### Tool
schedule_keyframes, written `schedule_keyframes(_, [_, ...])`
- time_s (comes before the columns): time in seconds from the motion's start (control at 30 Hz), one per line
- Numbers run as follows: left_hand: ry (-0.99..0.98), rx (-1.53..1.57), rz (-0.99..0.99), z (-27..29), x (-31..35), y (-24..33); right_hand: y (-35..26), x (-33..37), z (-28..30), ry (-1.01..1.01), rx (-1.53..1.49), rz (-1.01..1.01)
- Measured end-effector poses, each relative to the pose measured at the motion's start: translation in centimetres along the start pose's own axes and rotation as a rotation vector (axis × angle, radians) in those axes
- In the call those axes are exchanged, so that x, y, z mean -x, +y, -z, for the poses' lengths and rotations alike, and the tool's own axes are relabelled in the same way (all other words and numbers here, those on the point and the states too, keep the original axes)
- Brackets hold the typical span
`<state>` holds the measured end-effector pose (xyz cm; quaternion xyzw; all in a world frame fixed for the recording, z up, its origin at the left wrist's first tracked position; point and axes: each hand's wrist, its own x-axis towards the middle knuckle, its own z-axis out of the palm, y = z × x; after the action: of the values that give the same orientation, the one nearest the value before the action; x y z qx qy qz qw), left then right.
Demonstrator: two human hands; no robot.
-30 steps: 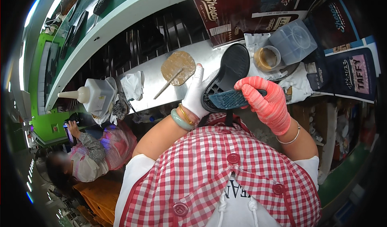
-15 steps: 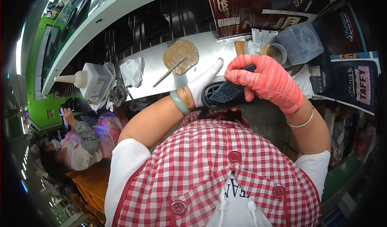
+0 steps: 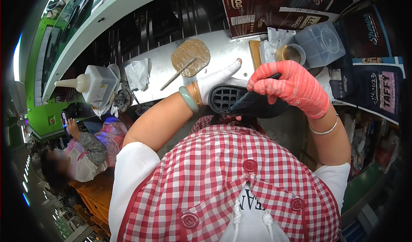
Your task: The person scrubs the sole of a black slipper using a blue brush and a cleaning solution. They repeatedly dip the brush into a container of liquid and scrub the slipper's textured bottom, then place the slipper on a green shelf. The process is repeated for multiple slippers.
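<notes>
In front of my apron lies a black sole-like piece [image 3: 224, 98] with a grid of deep hollows at its left end. My left hand [image 3: 214, 84], in a white glove with bare fingertips, steadies its left end. The thumb stretches away while the other fingers curl underneath, mostly hidden. My right hand [image 3: 292, 88], in a coral knitted glove, pinches a thin, flat dark piece [image 3: 244, 99]. That piece stands edge-on above the sole-like piece; its black end pokes out above my fingers. I cannot make out its exact kind.
On the metal bench [image 3: 163, 87] are a brown wrapped disc [image 3: 184, 53] with a stick [image 3: 177, 74], crumpled white material [image 3: 137, 74] and a white nozzle bottle [image 3: 98, 85]. A clear plastic container [image 3: 319, 44] stands right, near printed packaging [image 3: 257, 16]. Another person [image 3: 92, 143] sits at left.
My right hand has moved slightly right and down. The flat dark piece has turned from showing its broad face to nearly edge-on, uncovering more of the grid.
</notes>
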<state>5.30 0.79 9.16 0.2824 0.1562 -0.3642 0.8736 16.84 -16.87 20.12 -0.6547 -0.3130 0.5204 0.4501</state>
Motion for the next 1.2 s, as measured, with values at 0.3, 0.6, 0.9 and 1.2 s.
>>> schedule_keyframes(0.3, [-0.036, -0.033, 0.052, 1.9, -0.4, -0.4, 5.3, 3.1, 2.4, 0.158, -0.064, 0.014])
schedule_keyframes(0.6, [0.086, -0.028, -0.843, 6.3, 3.4, -0.3, 10.5, 4.6, 6.3, 0.995, -0.228, 0.228])
schedule_keyframes(0.9, [0.256, 0.484, -0.432, 7.6, 0.7, -8.7, 15.7, 0.5, 7.8, 1.079, -0.177, 0.102])
schedule_keyframes(1.2, [0.228, 0.456, -0.405, 5.9, 0.4, -8.5, 18.1, -1.0, 8.9, 1.068, -0.188, 0.084])
